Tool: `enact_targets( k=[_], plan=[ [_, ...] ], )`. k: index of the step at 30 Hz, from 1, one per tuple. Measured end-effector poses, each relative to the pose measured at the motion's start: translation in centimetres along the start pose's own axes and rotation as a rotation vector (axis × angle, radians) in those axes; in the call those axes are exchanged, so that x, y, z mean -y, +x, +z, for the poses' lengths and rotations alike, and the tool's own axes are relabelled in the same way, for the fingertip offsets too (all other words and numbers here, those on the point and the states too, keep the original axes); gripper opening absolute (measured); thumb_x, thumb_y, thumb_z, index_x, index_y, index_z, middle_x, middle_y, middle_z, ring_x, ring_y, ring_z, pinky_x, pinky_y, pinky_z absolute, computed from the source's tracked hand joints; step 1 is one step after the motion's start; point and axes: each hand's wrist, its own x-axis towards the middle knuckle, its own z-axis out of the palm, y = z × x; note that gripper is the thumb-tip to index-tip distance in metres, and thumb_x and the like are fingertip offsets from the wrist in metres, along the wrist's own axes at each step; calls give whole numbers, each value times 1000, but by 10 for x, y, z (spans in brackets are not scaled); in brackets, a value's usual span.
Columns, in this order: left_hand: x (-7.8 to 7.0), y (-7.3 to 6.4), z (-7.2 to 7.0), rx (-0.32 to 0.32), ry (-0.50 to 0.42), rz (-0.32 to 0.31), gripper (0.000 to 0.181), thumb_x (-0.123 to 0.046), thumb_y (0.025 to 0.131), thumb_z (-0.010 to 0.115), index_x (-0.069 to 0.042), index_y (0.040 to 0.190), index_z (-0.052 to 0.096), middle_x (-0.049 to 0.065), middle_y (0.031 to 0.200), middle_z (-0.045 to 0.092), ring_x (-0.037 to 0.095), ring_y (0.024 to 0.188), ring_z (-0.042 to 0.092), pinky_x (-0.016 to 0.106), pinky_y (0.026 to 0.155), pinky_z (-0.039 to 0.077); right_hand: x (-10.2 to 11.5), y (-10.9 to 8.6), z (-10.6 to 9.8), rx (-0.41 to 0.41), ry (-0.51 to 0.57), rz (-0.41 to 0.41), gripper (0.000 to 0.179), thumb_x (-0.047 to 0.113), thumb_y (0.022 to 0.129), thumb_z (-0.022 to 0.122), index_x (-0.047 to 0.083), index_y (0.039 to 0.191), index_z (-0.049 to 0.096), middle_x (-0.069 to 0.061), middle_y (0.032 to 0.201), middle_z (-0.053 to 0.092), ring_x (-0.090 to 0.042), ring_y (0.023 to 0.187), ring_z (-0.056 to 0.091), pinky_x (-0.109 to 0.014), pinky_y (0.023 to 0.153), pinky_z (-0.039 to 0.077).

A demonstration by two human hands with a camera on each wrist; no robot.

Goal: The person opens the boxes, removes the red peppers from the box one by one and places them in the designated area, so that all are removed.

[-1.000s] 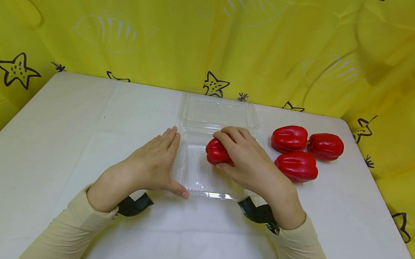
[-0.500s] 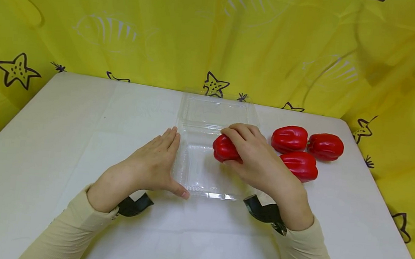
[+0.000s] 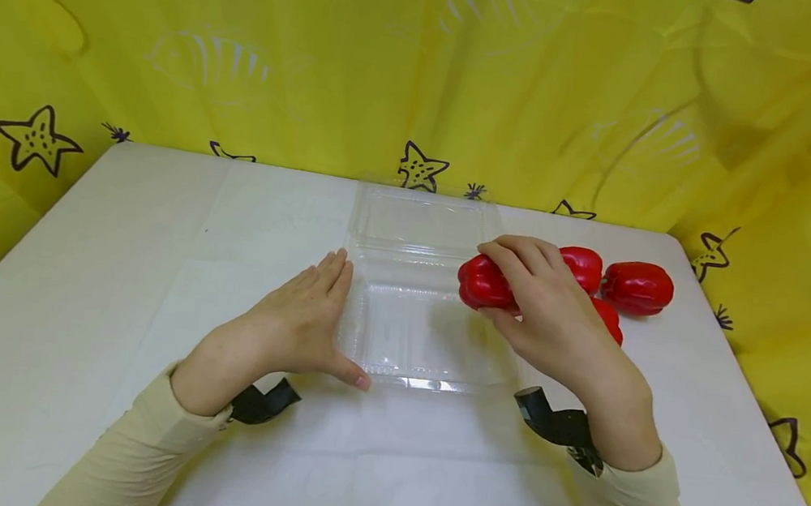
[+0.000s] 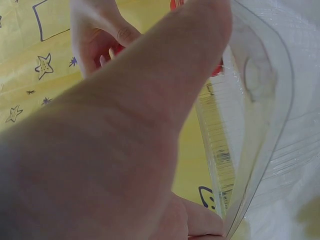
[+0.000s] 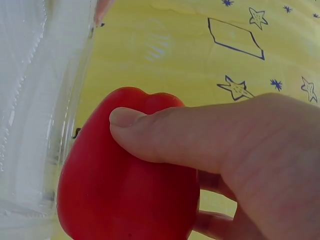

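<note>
My right hand (image 3: 553, 316) grips a red bell pepper (image 3: 485, 283) above the right side of a clear plastic clamshell container (image 3: 405, 334). In the right wrist view the thumb lies across the bell pepper (image 5: 130, 185), with other fingers curled behind it. The container lies on the table with its lid (image 3: 427, 218) folded back at the far side; nothing sits in its base. My left hand (image 3: 289, 315) rests against the container's left edge, fingers straight and thumb spread at the front corner. The left wrist view shows that thumb (image 4: 200, 45) near the container's rim (image 4: 287, 75).
Three more red bell peppers lie to the right of the container: one at the far right (image 3: 638, 288), one partly hidden (image 3: 583, 268) and one mostly behind my right hand (image 3: 608, 320). A yellow patterned curtain (image 3: 336, 59) hangs behind the white table (image 3: 152, 220).
My right hand has lifted the bell pepper and moved right with it, from over the container's middle to its right side. My left hand has stayed in place.
</note>
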Motion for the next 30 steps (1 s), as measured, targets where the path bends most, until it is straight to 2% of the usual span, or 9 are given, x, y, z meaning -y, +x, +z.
enact_targets(
  k=[7, 16, 24, 30],
  plan=[
    [1, -1, 1, -4, -1, -3, 144, -73, 60, 81, 9, 155, 10, 25, 165, 3, 36, 155, 5, 49, 126, 14, -9, -6, -8, -42, 22, 19, 65, 6, 79, 81, 7, 137, 53, -12, 138, 52, -35, 131, 41, -58, 97, 51],
    [0, -1, 1, -7, -1, -1, 143, -72, 60, 81, 9, 155, 10, 25, 165, 4, 36, 155, 6, 50, 126, 15, -22, -15, -20, -47, 33, 95, 68, 5, 79, 80, 7, 140, 49, -13, 142, 47, -37, 135, 36, -61, 96, 50],
    [0, -1, 2, -11, -8, 5, 143, -72, 60, 81, 9, 155, 11, 26, 165, 4, 37, 155, 6, 50, 126, 15, -38, -26, -25, -69, -5, 108, 67, 4, 78, 80, 5, 138, 51, -15, 140, 48, -39, 133, 36, -62, 98, 46],
    [0, -1, 2, -14, -7, 4, 143, -72, 60, 81, 9, 155, 11, 25, 165, 4, 37, 155, 6, 50, 126, 15, -52, -33, -29, -72, -16, 178, 69, -1, 76, 80, 2, 138, 49, -18, 141, 46, -40, 133, 34, -67, 90, 49]
  ],
)
